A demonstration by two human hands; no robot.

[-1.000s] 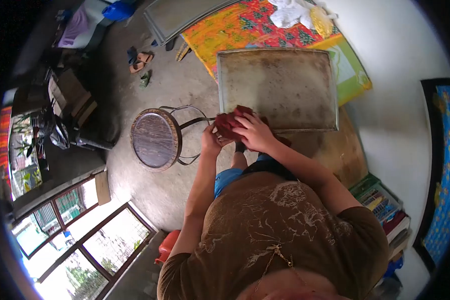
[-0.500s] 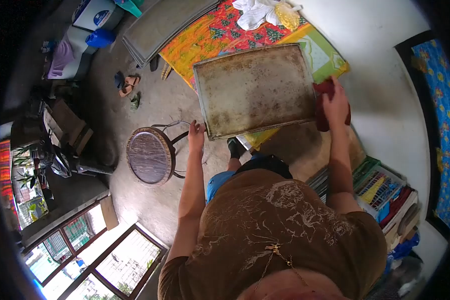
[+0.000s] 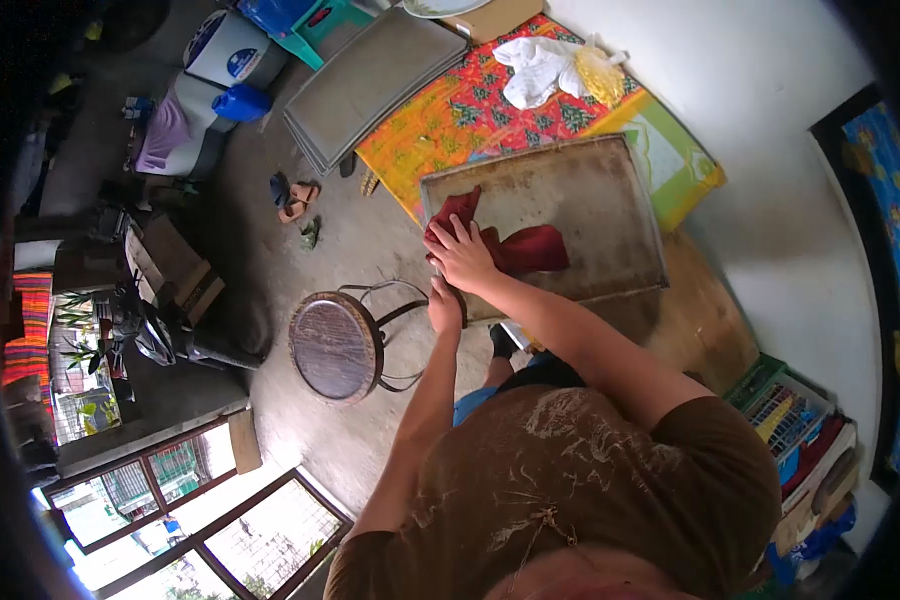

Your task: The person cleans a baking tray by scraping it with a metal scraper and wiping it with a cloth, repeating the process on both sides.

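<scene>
A worn, stained metal baking tray [image 3: 595, 190] lies tilted in front of me, partly over a patterned table cover. My left hand [image 3: 446, 306] is closed on the tray's near left corner, the thumb up along its rim. Across the tray at its left side, my right hand [image 3: 464, 258] presses a dark red cloth [image 3: 532, 249] onto the surface, its fingers over the bunched part. The loose end of the cloth trails to the right over the tray. My right palm hides some of the cloth.
Left of the tray stands a round wooden-topped stool [image 3: 336, 347]. More flat trays [image 3: 370, 85] are stacked at the far side, beside the orange and red table cover [image 3: 410, 145]. A white cloth [image 3: 532, 70] lies there. Sandals [image 3: 295, 200] sit on the floor. A white wall is on the right.
My right hand has carried the red cloth from beyond the tray's right edge across to its left side. My left hand still holds the tray's left corner. The view has shifted.
</scene>
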